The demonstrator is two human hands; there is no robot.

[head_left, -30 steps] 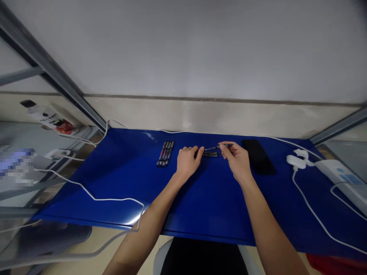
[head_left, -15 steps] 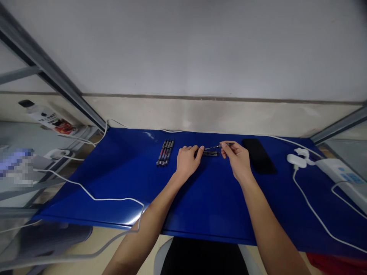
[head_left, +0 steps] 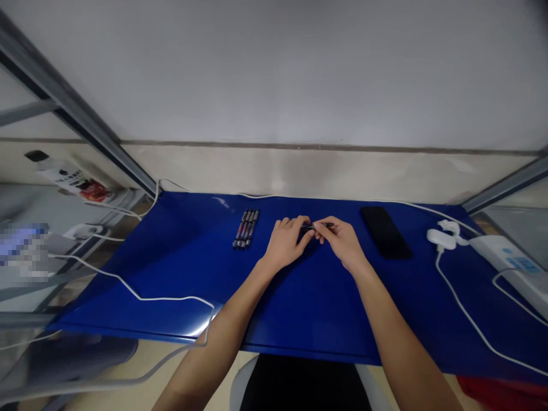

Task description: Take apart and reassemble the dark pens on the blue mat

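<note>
Near the middle of the blue table, my left hand and my right hand almost meet at a dark pen. My left thumb and fingers close around the pen's left part. From the right, my right thumb and fingertips pinch a slim dark pen piece against it. Fingers cover much of both parts, so how they join cannot be made out. Left of my hands, several dark pens lie side by side in a tidy row.
A black phone lies right of my hands. Farther right are a white earbud case on a cable and a white power strip. A white cord crosses the table's left side. A bottle stands beyond the metal frame at left.
My right hand has moved left with its pen piece, up to my left hand. The gap between the hands has narrowed, and the pen's thin tip no longer shows.
</note>
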